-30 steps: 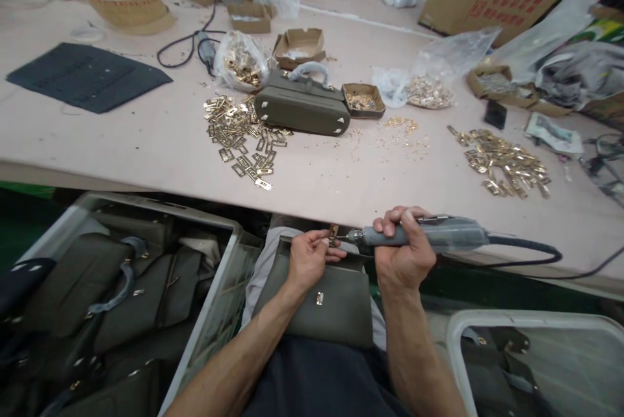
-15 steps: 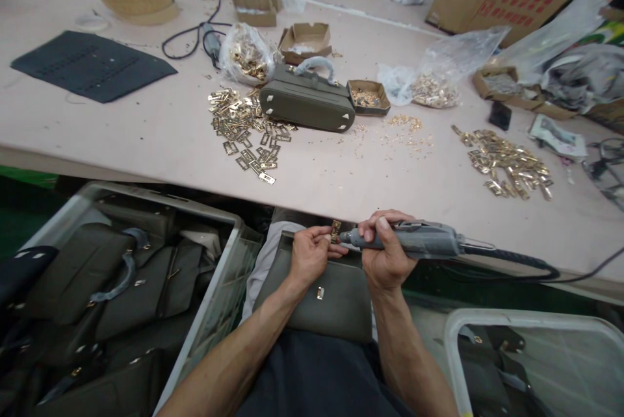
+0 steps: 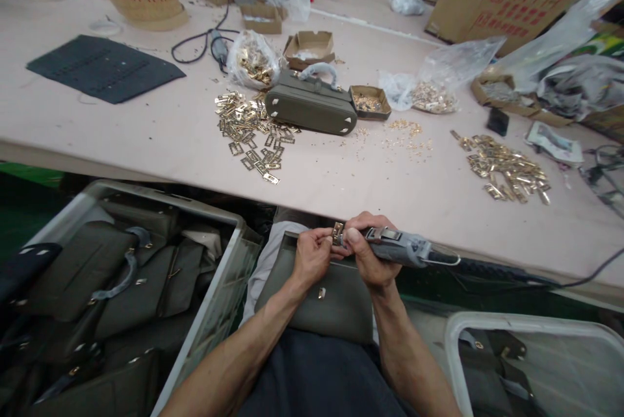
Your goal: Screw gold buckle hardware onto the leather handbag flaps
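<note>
On my lap lies a dark green bag (image 3: 336, 313) with a small metal clasp (image 3: 322, 293) on its front. My left hand (image 3: 312, 254) pinches a gold metal plate (image 3: 337, 232) at the bag's far edge. Wrapped round a grey electric screwdriver (image 3: 397, 245) is my right hand (image 3: 373, 251), its fingers close to the plate and touching my left fingertips. The screwdriver's tip is hidden behind my right fingers. Its black cord runs off to the right.
On the table (image 3: 341, 176) stand a finished-looking green bag (image 3: 312, 105), gold plates (image 3: 256, 134) in a pile, more gold parts (image 3: 509, 167) at right, and a small box (image 3: 369, 102). Crates of bags flank my lap, one left (image 3: 234, 235), one right (image 3: 536, 319).
My right hand has shifted slightly left along with the screwdriver, closer to my left hand. The screwdriver has turned, its rear end now lower. The view has moved a little.
</note>
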`<state>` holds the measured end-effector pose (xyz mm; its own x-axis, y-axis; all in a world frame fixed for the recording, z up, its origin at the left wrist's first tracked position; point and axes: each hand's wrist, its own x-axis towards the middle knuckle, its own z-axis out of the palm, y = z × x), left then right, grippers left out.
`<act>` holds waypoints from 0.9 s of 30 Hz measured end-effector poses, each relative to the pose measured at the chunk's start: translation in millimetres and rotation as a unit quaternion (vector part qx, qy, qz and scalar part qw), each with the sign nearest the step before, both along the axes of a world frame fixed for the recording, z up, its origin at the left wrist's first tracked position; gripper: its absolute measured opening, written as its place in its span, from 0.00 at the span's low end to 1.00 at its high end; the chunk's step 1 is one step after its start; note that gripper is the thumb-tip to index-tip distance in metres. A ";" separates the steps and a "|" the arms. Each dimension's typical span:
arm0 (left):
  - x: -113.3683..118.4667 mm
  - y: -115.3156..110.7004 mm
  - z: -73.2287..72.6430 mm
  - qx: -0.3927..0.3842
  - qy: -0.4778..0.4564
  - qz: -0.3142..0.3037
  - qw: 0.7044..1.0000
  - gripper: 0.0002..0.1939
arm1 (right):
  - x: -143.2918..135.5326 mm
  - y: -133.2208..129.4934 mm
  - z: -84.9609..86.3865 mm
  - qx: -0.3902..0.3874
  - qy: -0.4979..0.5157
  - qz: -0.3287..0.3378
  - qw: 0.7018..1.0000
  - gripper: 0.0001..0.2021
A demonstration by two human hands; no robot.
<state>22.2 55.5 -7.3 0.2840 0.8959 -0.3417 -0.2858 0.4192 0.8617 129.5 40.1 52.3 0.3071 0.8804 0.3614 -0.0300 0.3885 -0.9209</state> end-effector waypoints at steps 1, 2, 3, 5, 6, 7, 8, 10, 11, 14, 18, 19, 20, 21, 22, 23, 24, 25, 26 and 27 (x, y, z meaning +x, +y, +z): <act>-1.1 -0.3 2.1 0.008 0.002 -0.004 1.000 0.17 | 1.3 1.3 1.3 0.007 -0.029 0.016 0.999 0.04; -2.1 -0.7 4.1 0.016 0.005 -0.007 1.000 0.17 | 2.6 2.8 2.6 0.013 -0.054 0.030 0.998 0.03; -3.1 -1.1 5.8 0.025 0.007 -0.006 1.000 0.18 | 3.8 4.5 3.8 0.013 -0.067 0.042 0.997 0.04; -4.4 -2.2 7.7 0.043 0.011 -0.002 0.999 0.19 | 5.6 7.7 5.7 0.008 -0.076 0.066 0.995 0.04; -4.7 -3.0 7.8 0.049 0.011 0.001 0.999 0.19 | 6.1 9.0 6.2 0.004 -0.075 0.076 0.994 0.05; -4.8 -3.9 7.3 0.053 0.011 0.003 0.999 0.20 | 6.4 9.9 6.4 -0.001 -0.072 0.085 0.994 0.05; -4.6 -4.9 6.3 0.054 0.011 0.003 0.998 0.20 | 6.6 10.5 6.2 -0.006 -0.068 0.092 0.993 0.06; -3.6 -7.0 3.1 0.057 0.017 -0.007 0.998 0.22 | 7.0 10.4 5.4 -0.015 -0.060 0.099 0.993 0.06; -3.0 -8.0 1.2 0.060 0.022 -0.011 0.998 0.23 | 7.6 10.0 5.3 -0.019 -0.060 0.101 0.993 0.06; -0.2 -10.3 -5.4 0.058 0.025 -0.012 0.998 0.24 | 12.6 8.8 10.0 -0.030 -0.039 0.133 0.990 0.06; 3.0 -11.9 -13.9 0.028 0.005 -0.004 1.000 0.25 | 32.0 15.0 30.6 0.001 0.148 0.186 0.971 0.07; 3.2 -12.1 -15.4 0.025 0.003 -0.004 1.000 0.25 | 39.7 19.2 35.7 0.009 0.198 0.161 0.967 0.07; 3.1 -12.3 -16.4 0.026 0.003 -0.006 1.000 0.25 | 48.4 24.4 39.4 0.012 0.238 0.121 0.964 0.08; 2.7 -12.7 -17.0 0.027 0.004 -0.009 1.000 0.25 | 58.0 30.5 41.2 0.007 0.265 0.074 0.961 0.09; 2.1 -13.3 -17.2 0.029 0.004 -0.009 1.000 0.25 | 68.2 37.1 40.9 -0.003 0.285 0.027 0.958 0.11; 1.5 -14.0 -17.1 0.032 0.004 -0.009 0.999 0.25 | 78.6 44.0 38.6 -0.017 0.301 -0.015 0.953 0.12; 0.8 -14.9 -16.9 0.034 0.007 -0.009 0.999 0.25 | 89.2 50.8 34.7 -0.033 0.316 -0.054 0.947 0.13; 0.1 -15.7 -17.0 0.036 0.011 -0.006 0.999 0.25 | 99.5 57.3 29.6 -0.051 0.327 -0.089 0.939 0.13; -0.3 -16.4 -17.6 0.036 0.015 -0.003 0.999 0.26 | 109.5 63.2 23.8 -0.067 0.334 -0.123 0.932 0.14; -0.6 -16.8 -18.6 0.037 0.020 0.001 0.999 0.26 | 119.0 68.3 17.6 -0.080 0.334 -0.155 0.926 0.14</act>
<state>21.6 38.7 -25.8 0.2697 0.9198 -0.2851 -0.2509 0.3530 0.9014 248.5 108.5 69.9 0.6624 0.7383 -0.1271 -0.5228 0.3342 -0.7842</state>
